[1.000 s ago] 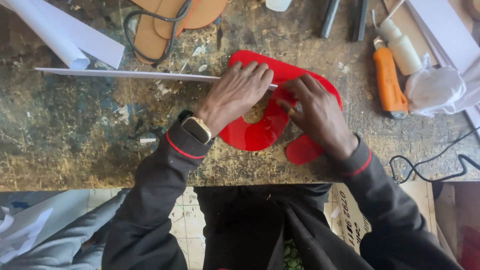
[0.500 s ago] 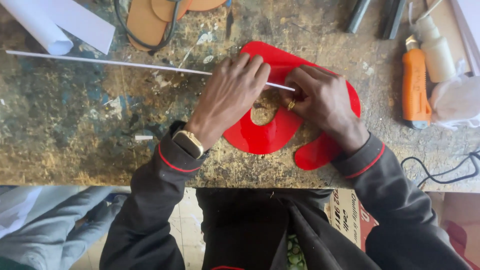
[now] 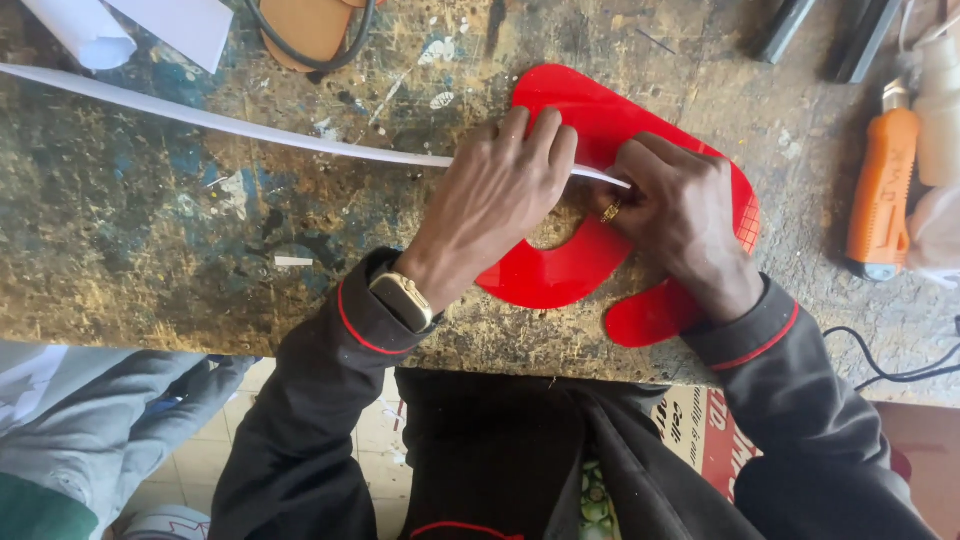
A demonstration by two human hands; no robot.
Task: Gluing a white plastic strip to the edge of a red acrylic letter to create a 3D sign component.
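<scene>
Left hand (image 3: pixel 500 195) presses the white strip (image 3: pixel 230 125) (trailing toward ten o'clock) onto the red acrylic shape (image 3: pixel 600 265); right hand (image 3: pixel 675 215) pinches its end; most unattached.

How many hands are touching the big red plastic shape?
2. The left hand presses on the flat red plastic shape over the long white strip; the right hand rests on the shape's right part, pinching the strip's end.
</scene>
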